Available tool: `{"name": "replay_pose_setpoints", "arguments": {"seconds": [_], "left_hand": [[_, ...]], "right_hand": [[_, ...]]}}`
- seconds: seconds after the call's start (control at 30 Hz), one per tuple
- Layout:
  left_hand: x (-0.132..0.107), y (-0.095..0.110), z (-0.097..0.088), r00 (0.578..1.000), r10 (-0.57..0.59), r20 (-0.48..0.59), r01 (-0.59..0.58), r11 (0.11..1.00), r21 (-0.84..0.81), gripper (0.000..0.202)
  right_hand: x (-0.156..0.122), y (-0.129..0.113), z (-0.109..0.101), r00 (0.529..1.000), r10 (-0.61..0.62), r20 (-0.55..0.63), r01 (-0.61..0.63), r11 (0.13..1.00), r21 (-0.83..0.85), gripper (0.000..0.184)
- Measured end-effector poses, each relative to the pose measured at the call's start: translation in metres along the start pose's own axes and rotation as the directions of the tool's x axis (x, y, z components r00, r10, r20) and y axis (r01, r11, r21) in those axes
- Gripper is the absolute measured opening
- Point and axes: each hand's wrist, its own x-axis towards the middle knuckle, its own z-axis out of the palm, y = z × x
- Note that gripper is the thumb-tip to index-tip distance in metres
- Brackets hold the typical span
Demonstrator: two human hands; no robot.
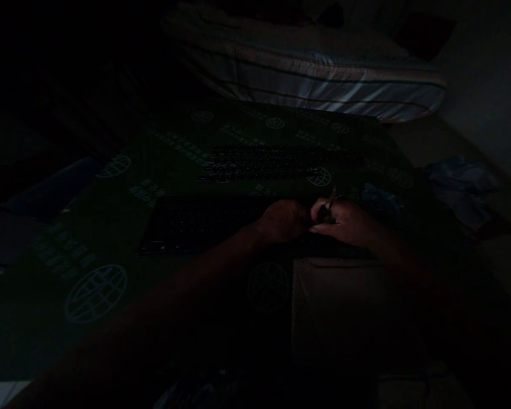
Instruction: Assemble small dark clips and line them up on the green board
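Note:
The scene is very dark. A black keyboard [204,224] lies on a green sheet printed with globe marks [96,292]. My left hand [283,220] rests on the keyboard's right end with its fingers curled; what they hold, if anything, is hidden. My right hand [344,222] is right beside it, pinched around a thin dark tool [330,203] that points up and away. The two hands almost touch. A second keyboard [276,162] lies farther back on the sheet.
A striped mattress [319,79] lies on the floor beyond the sheet. Crumpled bluish cloth [462,179] sits at the right. A brown cardboard piece [344,301] lies under my right forearm. A dark flat object [51,190] is at the left.

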Motion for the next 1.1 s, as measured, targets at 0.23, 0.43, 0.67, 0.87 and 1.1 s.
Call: {"name": "replay_pose_setpoints", "arguments": {"seconds": [0.23,0.43,0.67,0.87,1.1], "left_hand": [[-0.009,-0.001,0.001,0.998,0.01,-0.059,-0.01,1.0,-0.009,0.022],[-0.031,-0.008,-0.001,0.989,-0.037,-0.144,0.025,0.996,-0.085,0.021],[-0.036,-0.011,0.009,0.971,-0.097,-0.22,0.063,0.986,-0.157,0.018],[-0.026,-0.002,0.016,0.973,-0.032,-0.229,0.021,0.999,-0.048,0.02],[-0.023,0.001,0.027,0.974,-0.005,-0.227,-0.001,1.0,-0.027,0.025]], "right_hand": [[0.0,0.0,0.0,0.999,0.032,0.023,-0.032,0.999,-0.023,0.011],[-0.006,-0.009,0.006,0.99,0.109,-0.092,-0.109,0.994,-0.001,0.012],[-0.007,-0.017,0.023,0.935,0.245,-0.257,-0.251,0.968,0.011,0.009],[-0.008,-0.015,0.034,0.922,0.271,-0.278,-0.285,0.959,-0.01,0.019],[-0.015,-0.012,0.031,0.915,0.347,-0.207,-0.319,0.935,0.155,0.019]]}}
